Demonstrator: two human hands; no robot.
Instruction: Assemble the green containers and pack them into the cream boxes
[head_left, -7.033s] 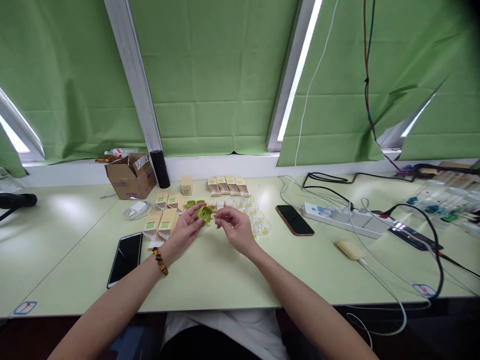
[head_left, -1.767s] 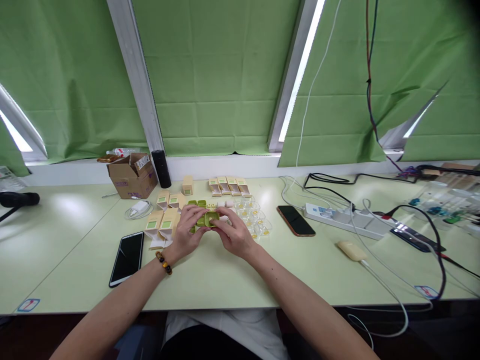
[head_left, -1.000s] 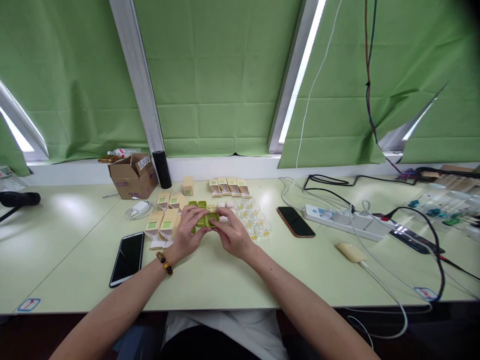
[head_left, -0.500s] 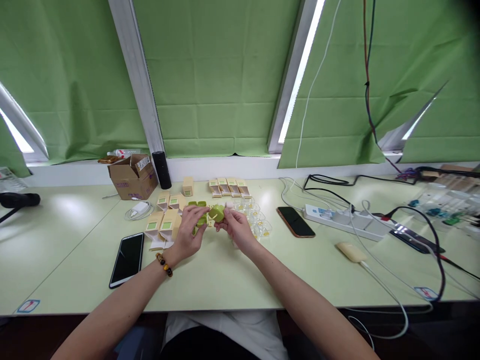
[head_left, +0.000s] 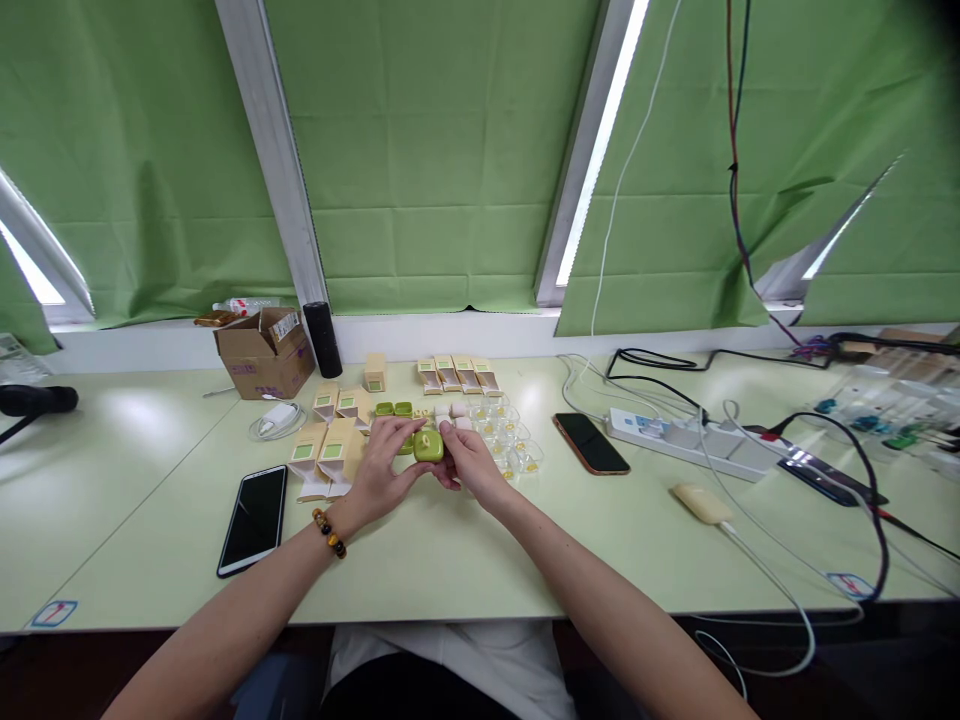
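Observation:
Over the middle of the desk, both hands hold a small glossy green square shell (head_left: 428, 447). Its closed side faces up, with a small cream knob on it. My left hand (head_left: 382, 468) grips the left edge between thumb and fingers. The right side is pinched by my right hand (head_left: 471, 463), whose lower fingers curl underneath. Just beyond lie more green shells (head_left: 394, 408), partly covered by my left hand. Tiny cream parts (head_left: 421, 413) sit beside them. Pale pink blocks (head_left: 452, 411) and several clear plastic cups (head_left: 511, 430) with yellow bits are to the right.
Open cream cartons (head_left: 337, 446) stand left of my hands, with another carton row (head_left: 459, 375) behind. A phone (head_left: 253, 520) lies at left, another phone (head_left: 592, 443) at right. A power strip (head_left: 690, 441) with cables, a cardboard box (head_left: 264, 355) and a black cylinder (head_left: 322, 340) are around.
Earlier the shell's hollow side faced up, with my right hand at a cream ring, then my thumb pressing inside. It has since been turned over, and now the knob side shows.

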